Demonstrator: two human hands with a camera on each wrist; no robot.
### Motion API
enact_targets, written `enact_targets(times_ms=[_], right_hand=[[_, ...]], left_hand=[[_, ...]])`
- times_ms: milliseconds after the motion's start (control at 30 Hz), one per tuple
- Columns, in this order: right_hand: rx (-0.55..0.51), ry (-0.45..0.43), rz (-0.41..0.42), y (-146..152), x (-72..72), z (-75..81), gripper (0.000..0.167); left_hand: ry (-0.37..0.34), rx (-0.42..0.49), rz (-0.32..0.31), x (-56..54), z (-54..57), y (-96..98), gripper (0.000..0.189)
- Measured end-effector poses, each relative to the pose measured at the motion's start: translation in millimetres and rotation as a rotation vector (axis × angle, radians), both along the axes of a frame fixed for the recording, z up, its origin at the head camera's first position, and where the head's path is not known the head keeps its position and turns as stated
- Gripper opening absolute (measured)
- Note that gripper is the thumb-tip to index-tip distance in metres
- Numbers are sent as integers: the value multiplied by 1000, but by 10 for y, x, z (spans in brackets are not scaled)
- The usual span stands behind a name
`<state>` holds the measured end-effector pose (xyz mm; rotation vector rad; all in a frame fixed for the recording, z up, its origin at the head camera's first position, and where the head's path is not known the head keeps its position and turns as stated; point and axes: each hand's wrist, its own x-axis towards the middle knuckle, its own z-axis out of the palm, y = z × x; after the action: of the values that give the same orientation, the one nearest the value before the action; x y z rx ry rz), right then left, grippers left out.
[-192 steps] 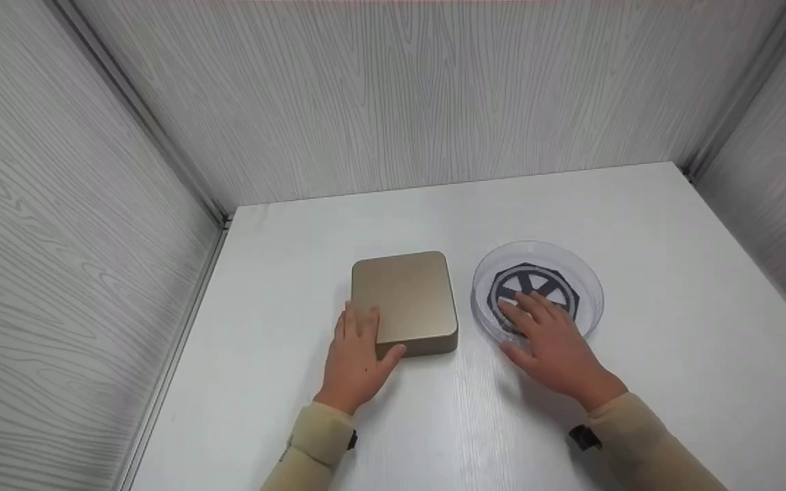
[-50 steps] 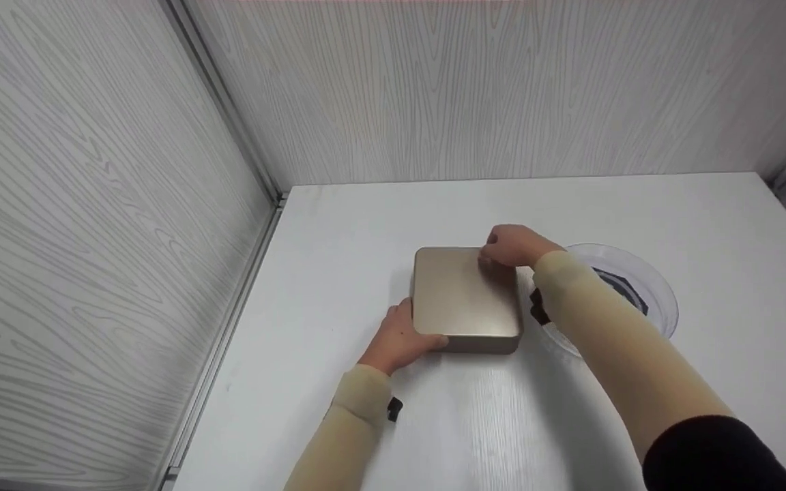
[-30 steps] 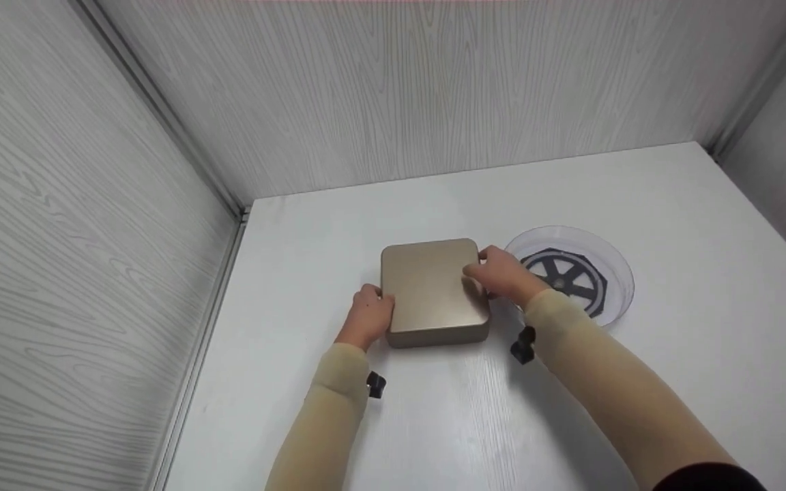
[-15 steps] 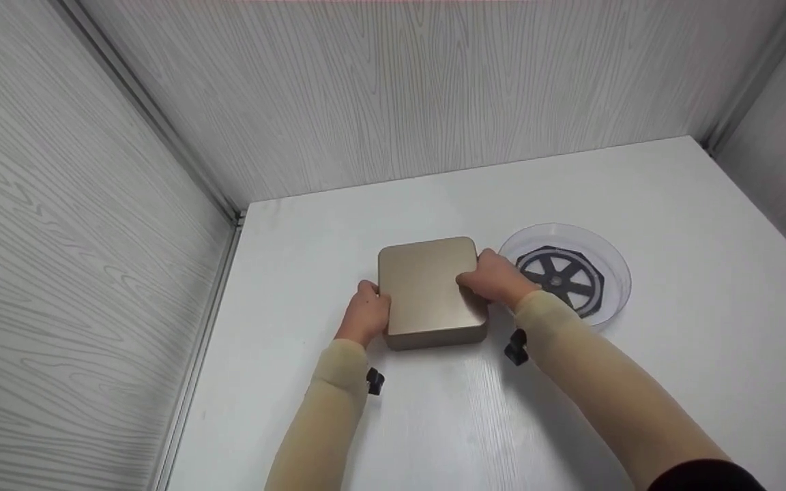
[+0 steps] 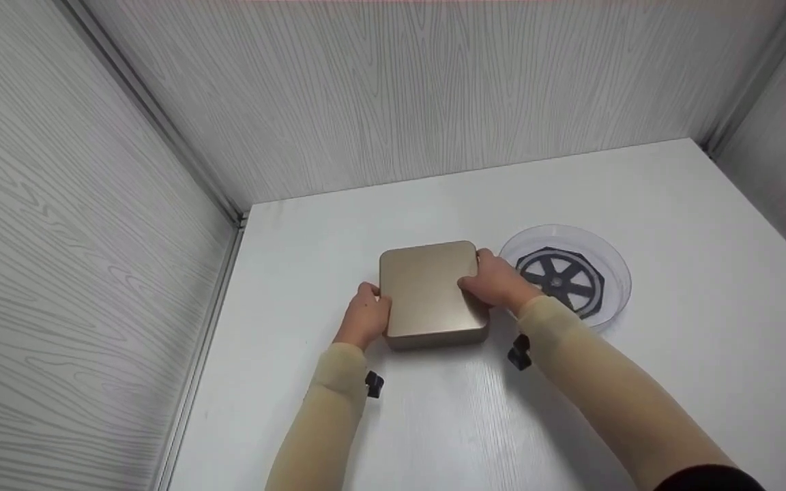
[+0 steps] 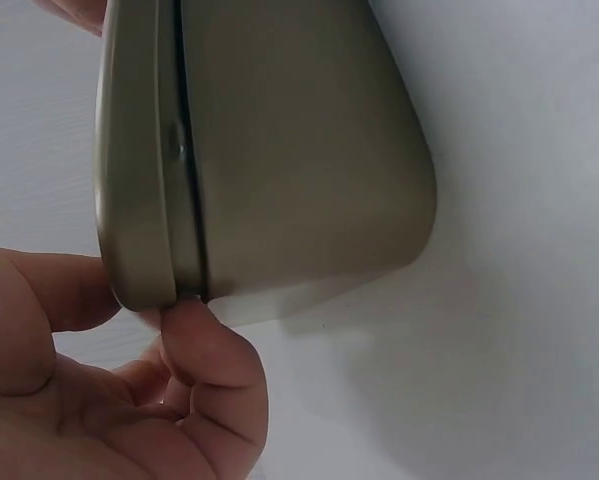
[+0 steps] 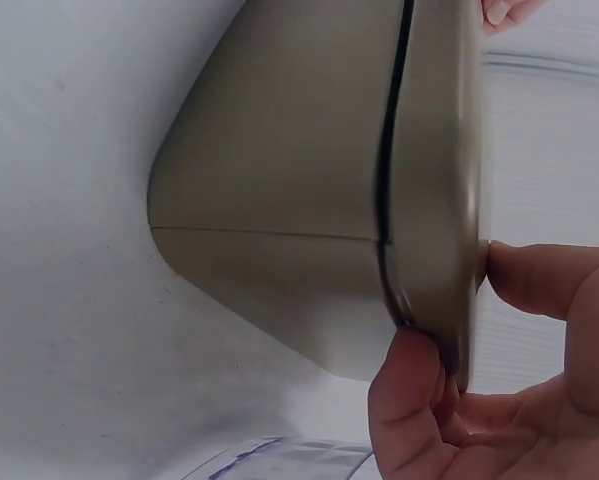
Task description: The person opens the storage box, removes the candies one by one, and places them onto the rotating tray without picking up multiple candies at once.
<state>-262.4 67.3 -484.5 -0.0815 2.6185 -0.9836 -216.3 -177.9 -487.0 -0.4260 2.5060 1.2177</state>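
Note:
A gold rectangular metal tin (image 5: 430,290) lies on the white table, between my two hands. My left hand (image 5: 364,317) pinches the left edge of its lid (image 6: 134,170), thumb on top and curled fingers under the lid's rim. On the opposite side my right hand (image 5: 499,281) pinches the lid's right edge the same way. Both wrist views show a thin dark gap between the lid and the tin's body (image 7: 269,170). What the tin holds is hidden beneath the lid.
Right of the tin stands a clear round plastic dish (image 5: 587,239), partly behind my right hand. In it sits a dark octagonal piece with a spoked wheel pattern (image 5: 557,281). Grey wood-grain panels (image 5: 393,95) rise behind and at both sides of the table (image 5: 434,423).
My right hand has left the dish for the tin's right side, and my left hand has shifted along its left side. Both now grip the lid. The last half second shows hardly any movement.

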Motion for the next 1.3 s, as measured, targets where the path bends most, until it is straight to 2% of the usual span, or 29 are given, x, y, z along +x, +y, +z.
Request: enact_targets(times_ms=[133, 533, 933, 1300], right_hand=[[26, 47, 23, -26, 3, 9, 78], [68, 82, 76, -181, 69, 102, 76], [39, 81, 91, -492, 141, 120, 76], [24, 113, 165, -810, 204, 150, 74]], left_hand=[[21, -4, 4, -5, 7, -14, 43], [35, -21, 17, 33, -11, -138, 42], [68, -36, 50, 159, -42, -396, 43], [68, -76, 101, 267, -37, -688, 54]])
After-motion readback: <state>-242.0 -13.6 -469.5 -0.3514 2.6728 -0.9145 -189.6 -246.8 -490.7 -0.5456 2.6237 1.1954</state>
